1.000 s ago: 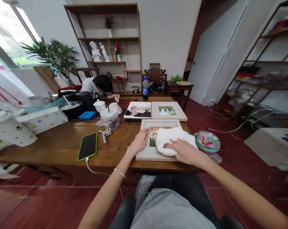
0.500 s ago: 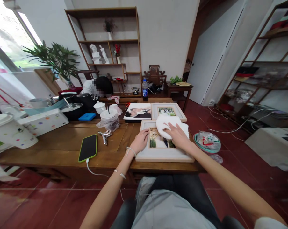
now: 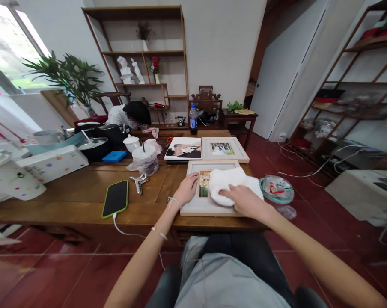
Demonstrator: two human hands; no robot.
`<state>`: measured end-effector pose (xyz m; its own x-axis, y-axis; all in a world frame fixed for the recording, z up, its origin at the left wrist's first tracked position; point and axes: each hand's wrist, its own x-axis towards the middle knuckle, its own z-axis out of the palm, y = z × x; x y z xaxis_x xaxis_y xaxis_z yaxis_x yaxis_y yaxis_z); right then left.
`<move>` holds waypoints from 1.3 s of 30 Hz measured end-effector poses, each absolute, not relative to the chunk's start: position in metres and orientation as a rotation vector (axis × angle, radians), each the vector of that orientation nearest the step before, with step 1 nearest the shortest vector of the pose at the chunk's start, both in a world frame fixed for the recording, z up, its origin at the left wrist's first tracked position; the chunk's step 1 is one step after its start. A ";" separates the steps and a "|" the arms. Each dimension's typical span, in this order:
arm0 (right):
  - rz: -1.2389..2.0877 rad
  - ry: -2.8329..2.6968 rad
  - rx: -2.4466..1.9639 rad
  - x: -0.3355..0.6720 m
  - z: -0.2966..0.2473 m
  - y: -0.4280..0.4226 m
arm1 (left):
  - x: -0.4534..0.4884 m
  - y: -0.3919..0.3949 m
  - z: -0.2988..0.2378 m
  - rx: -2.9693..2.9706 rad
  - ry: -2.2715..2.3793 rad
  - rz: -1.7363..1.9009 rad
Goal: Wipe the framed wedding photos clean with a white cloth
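Observation:
A pale wooden picture frame [image 3: 193,208] lies flat at the near right edge of the wooden table [image 3: 81,188]. My left hand [image 3: 186,189] rests on the frame's left border, fingers curled against it, holding it steady. My right hand [image 3: 243,200] presses flat on a white cloth [image 3: 227,183] that covers most of the frame's glass. Only a strip of the photo [image 3: 203,189] shows at the cloth's left.
Two more framed pictures [image 3: 224,148] [image 3: 183,149] lie behind. A green-cased phone [image 3: 115,198] on a cable, a metal clip [image 3: 137,182], a bagged cup [image 3: 144,159], pots and boxes sit to the left. A bin [image 3: 276,189] stands right of the table. Another person [image 3: 129,114] sits at the far side.
My right hand slid the cloth up to the frame's far edge and back down toward me over the glass. My left hand stayed on the frame's left border.

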<state>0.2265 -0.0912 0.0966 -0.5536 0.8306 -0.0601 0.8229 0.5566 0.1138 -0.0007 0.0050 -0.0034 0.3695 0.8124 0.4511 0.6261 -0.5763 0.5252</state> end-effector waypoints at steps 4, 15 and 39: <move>-0.048 2.675 1.389 0.222 0.112 -0.134 | -0.001 0.005 -0.004 2.377 1.293 0.993; 0.315 2.718 1.653 0.224 0.069 -0.042 | -0.001 0.004 -0.002 2.388 1.265 1.011; -0.113 2.631 1.595 0.211 0.105 -0.130 | 0.000 0.004 -0.001 2.395 1.281 1.045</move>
<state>0.2114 -0.1303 0.1051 -0.4619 0.8822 -0.0920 0.8868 0.4612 -0.0298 0.0001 0.0040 -0.0009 0.3630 0.7974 0.4821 0.6323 -0.5908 0.5011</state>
